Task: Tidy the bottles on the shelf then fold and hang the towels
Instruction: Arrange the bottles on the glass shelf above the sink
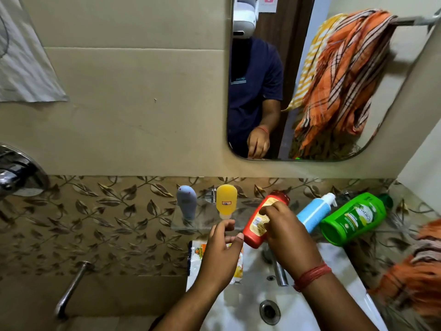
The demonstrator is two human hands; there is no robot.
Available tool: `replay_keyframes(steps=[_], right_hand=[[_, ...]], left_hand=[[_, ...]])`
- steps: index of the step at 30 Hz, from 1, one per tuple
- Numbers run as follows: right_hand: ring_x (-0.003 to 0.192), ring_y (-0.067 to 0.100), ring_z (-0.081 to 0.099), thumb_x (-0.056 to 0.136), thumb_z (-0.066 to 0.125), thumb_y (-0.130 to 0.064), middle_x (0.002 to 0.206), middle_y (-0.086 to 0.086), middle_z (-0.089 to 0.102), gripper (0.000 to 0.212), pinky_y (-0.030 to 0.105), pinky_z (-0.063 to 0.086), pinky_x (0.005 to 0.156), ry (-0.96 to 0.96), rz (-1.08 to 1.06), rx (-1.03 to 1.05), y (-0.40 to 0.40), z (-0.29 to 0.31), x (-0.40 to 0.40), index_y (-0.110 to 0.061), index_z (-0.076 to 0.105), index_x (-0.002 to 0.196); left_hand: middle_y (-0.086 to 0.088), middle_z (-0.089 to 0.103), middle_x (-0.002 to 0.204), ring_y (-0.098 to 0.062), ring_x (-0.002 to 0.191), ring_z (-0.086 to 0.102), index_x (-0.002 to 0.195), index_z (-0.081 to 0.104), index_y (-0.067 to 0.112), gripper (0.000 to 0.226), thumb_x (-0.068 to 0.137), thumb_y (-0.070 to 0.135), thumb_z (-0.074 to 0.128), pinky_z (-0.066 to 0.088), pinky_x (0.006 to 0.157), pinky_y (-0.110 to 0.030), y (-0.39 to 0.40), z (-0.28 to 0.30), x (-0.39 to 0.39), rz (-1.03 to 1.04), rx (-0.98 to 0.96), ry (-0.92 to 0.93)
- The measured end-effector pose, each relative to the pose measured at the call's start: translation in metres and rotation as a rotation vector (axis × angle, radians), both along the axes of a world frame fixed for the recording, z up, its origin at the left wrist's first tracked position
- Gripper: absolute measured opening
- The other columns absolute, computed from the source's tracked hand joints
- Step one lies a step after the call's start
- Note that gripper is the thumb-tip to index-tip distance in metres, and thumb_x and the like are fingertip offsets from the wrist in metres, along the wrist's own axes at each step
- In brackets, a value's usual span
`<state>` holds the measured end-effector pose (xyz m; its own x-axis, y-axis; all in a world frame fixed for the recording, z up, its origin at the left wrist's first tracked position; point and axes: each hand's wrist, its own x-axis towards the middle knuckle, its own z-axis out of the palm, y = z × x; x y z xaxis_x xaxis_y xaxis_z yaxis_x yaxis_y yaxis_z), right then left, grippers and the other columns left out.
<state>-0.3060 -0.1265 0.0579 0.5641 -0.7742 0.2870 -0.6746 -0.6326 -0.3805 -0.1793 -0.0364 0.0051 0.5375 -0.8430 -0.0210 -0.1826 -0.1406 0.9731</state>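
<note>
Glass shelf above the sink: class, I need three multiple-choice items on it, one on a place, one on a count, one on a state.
1. Where does the yellow bottle stand?
A. beside the grey bottle
B. in the sink
C. on the towel rail

2. How many bottles are on the glass shelf?
A. two
B. five
C. eight

3. What is the right hand doing?
A. hanging idle
B. gripping the red bottle
C. folding the orange towel

Answers:
1 A, both stand upright at the shelf's left end.
2 B, grey, yellow, red, blue bottle and green bottle.
3 B, its fingers curl over the tilted red bottle.
</note>
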Motion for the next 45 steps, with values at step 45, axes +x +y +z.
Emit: replay_keyframes(steps=[45], right_hand=[[0.111, 0.019, 0.063, 0.086, 0.068, -0.003, 0.118, 0.003, 0.067, 0.040, 0.030, 0.048, 0.093, -0.364, -0.043, 0.351, -0.082, 0.024, -0.011, -0.019, 0.057, 0.121]], left_hand=[[0.007, 0.068, 0.117, -0.009, 0.112, 0.061, 0.132, 0.058, 0.019, 0.039, 0.095, 0.006, 0.061, 0.047, 0.090, -0.019, -0.104, 0.036, -0.023, -0.099, -0.082, -0.176]])
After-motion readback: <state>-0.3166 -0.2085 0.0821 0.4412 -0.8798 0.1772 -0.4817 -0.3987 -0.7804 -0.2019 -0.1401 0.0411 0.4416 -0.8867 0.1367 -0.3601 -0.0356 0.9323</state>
